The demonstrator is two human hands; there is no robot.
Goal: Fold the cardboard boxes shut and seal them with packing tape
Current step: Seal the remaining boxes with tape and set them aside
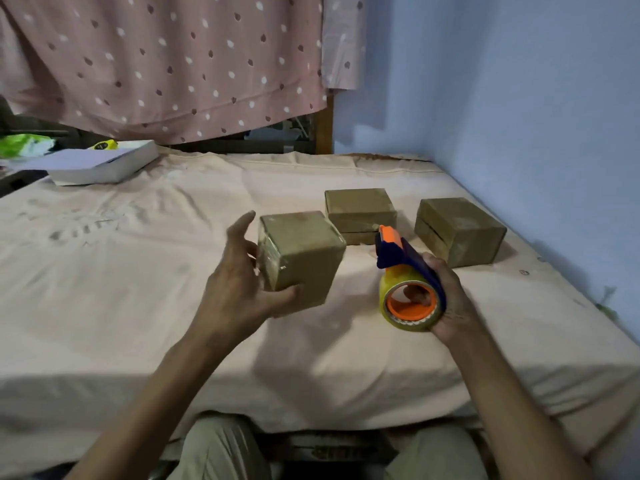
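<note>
Creased bedsheet point(138, 271), glossy taped cardboard cube point(304, 261)

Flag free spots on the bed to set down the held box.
Bare sheet left of the left hand, between the white book and the near edge. Also the near strip below both hands. Crowded far right: two boxes by the wall.

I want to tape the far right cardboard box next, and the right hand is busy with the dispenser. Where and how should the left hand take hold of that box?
Probably from above, spanning the flat top of the far right box with thumb on one long side and fingers on the other. It sits flat on the bed with clear space around it, apart from the middle box. The left hand first has to put down the box it holds.
</note>
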